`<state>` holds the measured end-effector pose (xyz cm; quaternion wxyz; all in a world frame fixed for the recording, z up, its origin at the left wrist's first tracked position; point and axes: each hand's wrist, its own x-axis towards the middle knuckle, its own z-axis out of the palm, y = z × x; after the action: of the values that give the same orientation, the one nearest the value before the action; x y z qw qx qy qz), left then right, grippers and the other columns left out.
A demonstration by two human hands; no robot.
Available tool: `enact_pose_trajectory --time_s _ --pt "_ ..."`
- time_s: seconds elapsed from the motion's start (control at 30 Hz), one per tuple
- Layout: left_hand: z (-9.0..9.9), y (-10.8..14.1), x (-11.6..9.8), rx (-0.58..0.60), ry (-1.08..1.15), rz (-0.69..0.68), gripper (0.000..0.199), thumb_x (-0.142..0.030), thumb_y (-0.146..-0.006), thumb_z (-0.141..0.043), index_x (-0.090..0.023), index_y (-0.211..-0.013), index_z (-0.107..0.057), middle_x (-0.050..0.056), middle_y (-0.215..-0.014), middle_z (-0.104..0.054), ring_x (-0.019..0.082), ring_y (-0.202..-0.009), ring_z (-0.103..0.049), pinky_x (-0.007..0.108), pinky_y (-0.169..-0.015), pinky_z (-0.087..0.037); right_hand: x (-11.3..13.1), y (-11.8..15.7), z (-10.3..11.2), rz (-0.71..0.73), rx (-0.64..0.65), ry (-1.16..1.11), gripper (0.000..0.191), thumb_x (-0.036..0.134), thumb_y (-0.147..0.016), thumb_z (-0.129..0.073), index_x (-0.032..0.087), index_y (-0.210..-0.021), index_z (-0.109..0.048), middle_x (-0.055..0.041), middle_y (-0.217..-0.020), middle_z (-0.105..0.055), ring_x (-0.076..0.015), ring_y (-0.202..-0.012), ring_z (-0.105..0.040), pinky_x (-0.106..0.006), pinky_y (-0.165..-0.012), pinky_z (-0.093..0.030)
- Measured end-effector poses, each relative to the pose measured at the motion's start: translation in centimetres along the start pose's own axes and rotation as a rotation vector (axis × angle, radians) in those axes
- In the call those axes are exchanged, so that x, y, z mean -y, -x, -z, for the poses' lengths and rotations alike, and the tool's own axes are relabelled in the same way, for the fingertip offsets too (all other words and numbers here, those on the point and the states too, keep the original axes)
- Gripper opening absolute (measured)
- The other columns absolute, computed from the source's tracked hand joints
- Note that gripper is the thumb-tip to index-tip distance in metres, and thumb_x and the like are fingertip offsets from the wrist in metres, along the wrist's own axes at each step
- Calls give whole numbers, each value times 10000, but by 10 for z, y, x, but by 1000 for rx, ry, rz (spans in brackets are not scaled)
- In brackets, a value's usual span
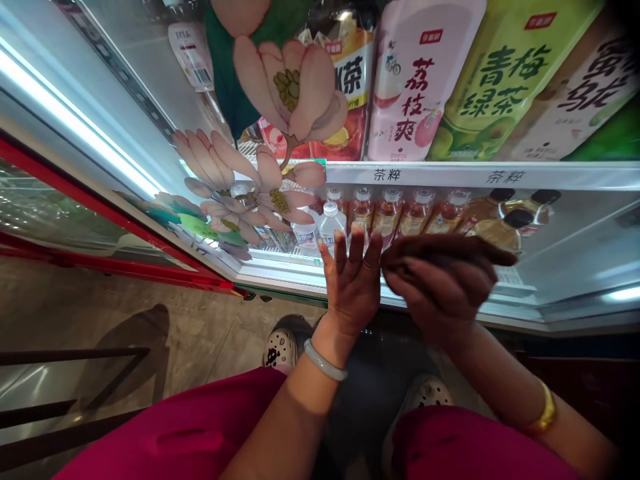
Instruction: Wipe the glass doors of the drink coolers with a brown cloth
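Note:
In front of a lit drinks fridge, my left hand (353, 283) is open, its fingers spread upward before the lower row of bottles. I cannot tell whether its fingertips touch anything. Beside it, my right hand (445, 283) is in shadow, with fingers bent over and pointing right. Anything inside that curl is hidden. Behind the left fingers stands a clear bottle with a white cap (331, 223). Amber drink bottles (417, 212) line up to its right, and dark-capped bottles (515, 230) stand behind the right hand.
Large cartons, including a pink one (400, 143) and a green one (480, 137), stand above a labelled shelf edge (440, 176). Flower decals (285, 87) overlap the left side. A red frame (165, 250) runs diagonally above the tiled floor (200, 327). Dark bars (65, 357) lie lower left.

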<state>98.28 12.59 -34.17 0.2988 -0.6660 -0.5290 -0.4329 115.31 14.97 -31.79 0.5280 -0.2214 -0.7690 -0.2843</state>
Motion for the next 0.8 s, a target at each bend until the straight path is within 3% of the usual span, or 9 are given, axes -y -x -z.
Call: enact_pose_trajectory --time_s 0.1,0.2,0.33,0.43,0.53,0.67,0.8 --pt "1 3 4 -4 -2 18 717 -152 -1035 -435 -211 -1661 -90 25 -1712 10 219 -1617 44 537 -1320 -28 5 29 -1 113 117 -34 317 156 -751 -856 374 -963 -769 47 -1006 -719 -167 -979 -652 -369 -981 -558" --pt "1 7 8 4 -10 39 754 -129 -1016 -461 -241 -1662 -90 24 -1716 4 219 -1617 31 535 -1320 -40 -7 41 8 142 89 -58 343 148 -683 -900 364 -926 -789 42 -993 -718 -182 -946 -661 -370 -954 -570" --pt "-1 14 12 7 -9 52 766 -118 -1011 -466 -247 -1664 -87 39 -1717 23 219 -1613 64 553 -1315 -34 -12 6 6 10 -68 12 422 220 -621 -952 386 -970 -782 9 -1058 -679 -256 -1073 -632 -488 -1030 -518" --pt "-3 17 16 10 16 48 739 -148 -1028 -448 -229 -1667 -86 59 -1716 6 221 -1612 65 558 -1316 -19 6 -20 -8 3 -45 15 416 245 -689 -918 384 -1051 -766 7 -1096 -675 -231 -1113 -594 -468 -1103 -456" --pt "-5 19 24 -17 42 48 711 -193 -1051 -414 -224 -1669 -65 57 -1713 -30 196 -1615 40 536 -1325 -22 26 -17 -19 82 67 -37 351 180 -771 -847 375 -1049 -761 41 -1011 -712 -160 -1018 -602 -360 -1063 -476" --pt "-3 21 33 -32 28 -4 728 -123 -1028 -435 -193 -1665 -89 37 -1707 -37 174 -1615 14 498 -1332 -45 25 6 -13 106 167 -64 304 219 -782 -853 379 -1024 -763 58 -994 -742 -163 -990 -627 -364 -1041 -502" --pt "3 20 32 -4 34 17 757 -100 -1009 -467 -178 -1664 -95 33 -1714 -59 195 -1616 -20 487 -1334 -56 6 -10 -4 101 50 -75 459 220 -686 -927 390 -1077 -758 24 -1027 -723 -211 -1009 -651 -407 -1009 -518"
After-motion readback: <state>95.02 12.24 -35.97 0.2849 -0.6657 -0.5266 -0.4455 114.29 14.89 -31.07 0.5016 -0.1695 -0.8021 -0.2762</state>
